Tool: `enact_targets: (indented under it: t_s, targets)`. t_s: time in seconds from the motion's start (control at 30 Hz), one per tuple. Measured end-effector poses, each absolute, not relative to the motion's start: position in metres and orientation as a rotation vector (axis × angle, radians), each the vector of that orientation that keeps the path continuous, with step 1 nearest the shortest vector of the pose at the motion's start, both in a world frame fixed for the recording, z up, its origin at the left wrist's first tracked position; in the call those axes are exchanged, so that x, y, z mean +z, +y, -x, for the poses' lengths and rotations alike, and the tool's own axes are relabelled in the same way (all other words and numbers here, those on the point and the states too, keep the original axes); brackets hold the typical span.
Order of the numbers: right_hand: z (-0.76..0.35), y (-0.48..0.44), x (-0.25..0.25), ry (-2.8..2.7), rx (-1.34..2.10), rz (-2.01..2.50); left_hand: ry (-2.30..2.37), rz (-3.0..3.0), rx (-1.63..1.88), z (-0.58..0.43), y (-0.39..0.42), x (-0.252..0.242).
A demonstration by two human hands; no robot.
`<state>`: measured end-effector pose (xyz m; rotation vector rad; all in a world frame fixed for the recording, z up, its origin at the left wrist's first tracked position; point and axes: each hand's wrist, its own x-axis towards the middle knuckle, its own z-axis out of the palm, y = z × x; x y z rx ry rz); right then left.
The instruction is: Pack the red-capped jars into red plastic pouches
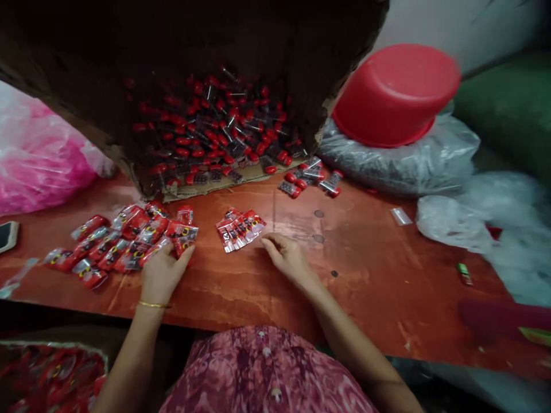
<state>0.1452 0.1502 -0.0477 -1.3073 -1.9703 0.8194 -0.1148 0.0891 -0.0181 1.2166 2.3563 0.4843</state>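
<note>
My left hand (166,269) rests at the right side of a pile of small red printed packets (129,229), thumb spread away from the fingers. Its fingertips are partly hidden among the packets. A few overlapping empty-looking red packets (241,228) lie fanned out in the middle of the table. At their right edge, my right hand (287,257) has thumb and forefinger pinched together on a packet's corner. Beyond both hands, a tipped cardboard box (340,74) holds many small clear containers with red caps (215,132).
Several more containers (297,183) lie outside the box on the table (365,275). An upturned red basin (396,92) sits on a filled plastic bag (387,166). A pink bag (43,155) and phone (8,235) are left. Below, another box (103,350) holds red packets.
</note>
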Motion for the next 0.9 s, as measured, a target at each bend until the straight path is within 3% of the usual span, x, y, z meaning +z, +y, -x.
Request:
enact_targets:
  t_s: [0.13, 0.27, 0.37, 0.47, 0.73, 0.9]
  targets:
    - [-0.172, 0.213, -0.049, -2.032, 0.363, 1.637, 2.641, -1.391, 0.064, 0.116, 0.084, 0.004]
    - [-0.181, 0.276, -0.06, -2.149, 0.058, 1.66, 2.864, -1.274, 0.158, 0.105, 0.078, 0.023]
    - [-0.178, 0.293, -0.072, -2.229, 0.033, 1.639, 2.725, -1.449, 0.56, 0.085, 0.092, 0.019]
    - [-0.178, 0.281, -0.081, -2.245, 0.06, 1.628, 2.237, -1.844, 0.772, 0.052, 0.126, 0.0]
    - [-0.207, 0.206, -0.093, -2.237, 0.021, 1.691, 2.015, -2.122, 0.321, 0.008, 0.186, -0.043]
    - [-0.214, 0.181, -0.092, -2.149, -0.019, 1.694, 2.009, -2.203, 0.326, 0.014, 0.173, -0.05]
